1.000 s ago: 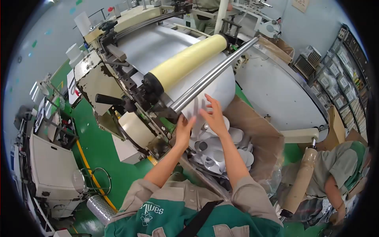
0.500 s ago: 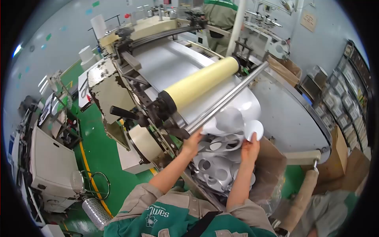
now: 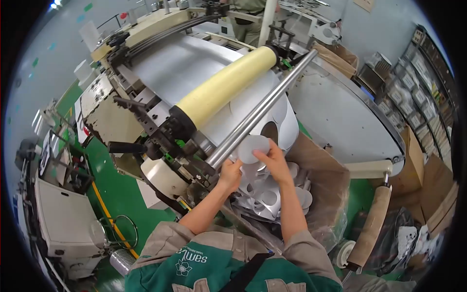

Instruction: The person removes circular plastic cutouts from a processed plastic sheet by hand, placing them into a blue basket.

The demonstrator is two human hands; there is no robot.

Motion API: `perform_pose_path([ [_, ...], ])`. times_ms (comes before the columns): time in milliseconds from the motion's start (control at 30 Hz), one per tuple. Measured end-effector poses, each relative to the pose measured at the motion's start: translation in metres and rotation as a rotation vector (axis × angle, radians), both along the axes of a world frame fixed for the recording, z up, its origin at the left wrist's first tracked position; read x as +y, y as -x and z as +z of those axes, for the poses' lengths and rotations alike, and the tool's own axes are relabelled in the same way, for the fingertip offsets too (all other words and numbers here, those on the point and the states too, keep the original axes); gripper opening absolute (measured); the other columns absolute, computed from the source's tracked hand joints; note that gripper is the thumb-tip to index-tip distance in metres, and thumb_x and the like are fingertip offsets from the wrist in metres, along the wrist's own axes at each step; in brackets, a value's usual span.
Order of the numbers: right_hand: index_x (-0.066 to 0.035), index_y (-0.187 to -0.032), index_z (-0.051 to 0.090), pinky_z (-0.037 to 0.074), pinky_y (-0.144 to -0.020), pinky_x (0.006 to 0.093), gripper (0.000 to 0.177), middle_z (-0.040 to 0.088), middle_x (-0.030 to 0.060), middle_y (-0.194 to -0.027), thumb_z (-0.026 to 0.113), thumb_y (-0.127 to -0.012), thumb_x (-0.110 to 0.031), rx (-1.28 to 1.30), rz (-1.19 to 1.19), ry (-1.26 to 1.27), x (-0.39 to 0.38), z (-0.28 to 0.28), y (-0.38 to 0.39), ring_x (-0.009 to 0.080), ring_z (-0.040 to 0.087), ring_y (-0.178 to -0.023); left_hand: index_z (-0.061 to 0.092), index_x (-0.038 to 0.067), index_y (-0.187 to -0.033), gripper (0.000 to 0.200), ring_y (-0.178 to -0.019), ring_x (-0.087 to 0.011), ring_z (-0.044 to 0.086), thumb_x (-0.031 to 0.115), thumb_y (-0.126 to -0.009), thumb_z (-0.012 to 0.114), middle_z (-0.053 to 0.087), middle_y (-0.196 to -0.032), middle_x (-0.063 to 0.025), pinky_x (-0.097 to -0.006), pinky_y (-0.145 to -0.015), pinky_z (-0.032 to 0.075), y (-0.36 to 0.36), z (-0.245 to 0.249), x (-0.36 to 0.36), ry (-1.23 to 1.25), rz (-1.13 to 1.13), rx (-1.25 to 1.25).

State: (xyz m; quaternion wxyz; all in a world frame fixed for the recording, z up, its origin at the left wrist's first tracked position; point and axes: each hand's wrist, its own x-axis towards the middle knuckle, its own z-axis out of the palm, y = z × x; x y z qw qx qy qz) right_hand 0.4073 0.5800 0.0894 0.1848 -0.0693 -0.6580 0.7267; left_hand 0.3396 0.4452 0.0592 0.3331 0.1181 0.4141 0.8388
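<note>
Two hands below steel roller (image 3: pixel 258 114) | right hand (image 3: pixel 273 164): fingers (image 3: pixel 261 155) clamped on white paper disc (image 3: pixel 252 148) | left hand (image 3: pixel 229 174): fingers curled against punched sheet (image 3: pixel 265 197), grasp cannot be told

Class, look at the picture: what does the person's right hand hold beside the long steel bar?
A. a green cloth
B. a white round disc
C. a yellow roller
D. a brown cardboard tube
B: the right hand pinches a white round disc of thin sheet by its edge, just below the shiny steel bar.
</note>
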Motion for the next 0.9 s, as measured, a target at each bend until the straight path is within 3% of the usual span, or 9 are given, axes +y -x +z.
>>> perform_pose_path([
  [67,-0.001,-0.105,0.054,0.042,-0.080,0.0254,0.029,0.057,0.0052,-0.098,0.065,-0.079,-0.010,-0.022,-0.064,0.117,0.004,-0.023,0.000,0.0124,0.053,-0.092,0.051,-0.001,-0.112,0.028,-0.101,-0.0187,0.055,0.013,-0.087,0.053,0.057,-0.108,-0.0088,-0.0325,-0.084,0.045,0.002,-0.005,-0.004,0.026,-0.040,0.019],
  [133,-0.001,-0.108,0.052,0.045,-0.078,0.0280,0.033,0.057,0.0070,-0.102,0.064,-0.078,-0.006,0.053,-0.433,0.434,0.008,-0.035,-0.015,0.0150,0.056,-0.091,0.047,0.000,-0.116,0.033,-0.103,-0.0179,0.053,0.012,-0.087,0.053,0.054,-0.113,-0.0090,-0.0315,-0.087,0.042,0.001,0.015,-0.009,0.011,-0.032,-0.060],
  [233,0.001,-0.118,0.044,0.045,-0.088,0.0363,0.040,0.052,0.0138,-0.114,0.058,-0.082,-0.006,0.219,-0.698,0.794,0.050,-0.078,-0.061,0.0232,0.053,-0.104,0.045,0.001,-0.118,0.036,-0.105,-0.0187,0.051,0.017,-0.087,0.053,0.052,-0.116,-0.0093,-0.0335,-0.090,0.040,0.012,0.009,-0.011,0.020,0.146,-0.037],
  [333,0.002,-0.120,0.042,0.043,-0.092,0.0370,0.043,0.051,0.0139,-0.115,0.057,-0.080,-0.002,0.254,-0.707,0.592,0.047,-0.037,-0.064,0.0242,0.052,-0.105,0.048,0.000,-0.113,0.032,-0.100,-0.0185,0.054,0.018,-0.087,0.054,0.054,-0.111,-0.0096,-0.0336,-0.087,0.042,0.015,0.023,-0.006,-0.008,0.307,-0.012],
  [500,0.001,-0.116,0.050,0.041,-0.083,0.0275,0.049,0.056,0.0086,-0.106,0.067,-0.072,-0.007,0.013,-0.128,-0.039,0.007,0.030,0.010,0.0151,0.053,-0.094,0.049,0.005,-0.117,0.031,-0.100,-0.0102,0.047,0.013,-0.088,0.054,0.053,-0.111,-0.0015,-0.0246,-0.086,0.036,0.003,-0.004,-0.003,0.045,0.169,-0.014],
  [633,-0.001,-0.098,0.059,0.042,-0.072,0.0237,0.030,0.060,0.0042,-0.088,0.068,-0.074,-0.016,-0.215,0.051,-0.170,0.035,-0.030,0.034,0.0125,0.055,-0.079,0.051,-0.002,-0.111,0.029,-0.096,-0.0140,0.055,0.018,-0.090,0.049,0.059,-0.105,-0.0079,-0.0289,-0.083,0.043,0.010,-0.014,-0.012,0.146,0.125,-0.043],
  [700,-0.003,-0.098,0.057,0.042,-0.075,0.0269,0.027,0.059,0.0037,-0.095,0.066,-0.076,-0.015,-0.061,-0.099,0.328,0.030,-0.021,0.011,0.0143,0.054,-0.085,0.044,-0.003,-0.120,0.038,-0.102,-0.0181,0.054,0.020,-0.090,0.048,0.055,-0.114,-0.0114,-0.0311,-0.091,0.041,0.004,0.017,-0.019,0.080,0.054,-0.048],
  [800,-0.009,-0.115,0.048,0.036,-0.087,0.0368,0.036,0.051,0.0025,-0.116,0.062,-0.082,-0.018,0.140,-0.466,1.078,0.073,-0.081,-0.023,0.0172,0.046,-0.107,0.040,-0.002,-0.124,0.041,-0.113,-0.0213,0.047,0.022,-0.091,0.046,0.047,-0.124,-0.0119,-0.0329,-0.096,0.038,0.026,-0.030,-0.024,0.064,0.210,0.149],
  [900,-0.006,-0.118,0.046,0.040,-0.085,0.0343,0.037,0.051,0.0067,-0.118,0.059,-0.085,-0.018,0.253,-0.544,0.935,0.071,-0.050,-0.045,0.0200,0.049,-0.106,0.047,0.005,-0.114,0.031,-0.106,-0.0171,0.050,0.024,-0.091,0.047,0.052,-0.113,-0.0060,-0.0315,-0.093,0.038,0.030,-0.021,-0.025,-0.019,0.289,0.042],
])
